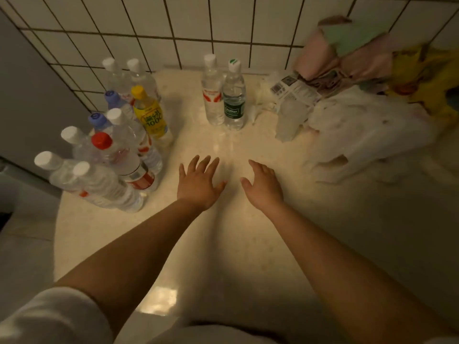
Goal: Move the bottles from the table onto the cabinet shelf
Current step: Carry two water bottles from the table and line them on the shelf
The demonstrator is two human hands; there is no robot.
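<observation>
Two clear bottles stand together at the back of the cream table [223, 244]: one with a red-and-white label [211, 93] and, to its right, one with a dark green label [234, 100]. Several more bottles crowd the table's left side, among them a yellow bottle [150, 115] and a red-capped bottle [124, 160]. My left hand [198, 182] and my right hand [264, 186] hover side by side over the table's middle, fingers spread, holding nothing. Both hands are well short of the two back bottles.
A white tiled wall [173, 28] backs the table. White plastic bags [360, 130], a translucent cup [289, 122] and pink, green and yellow cloths [360, 45] pile up at the right. A grey surface [29, 95] borders the left side. No cabinet shelf is in view.
</observation>
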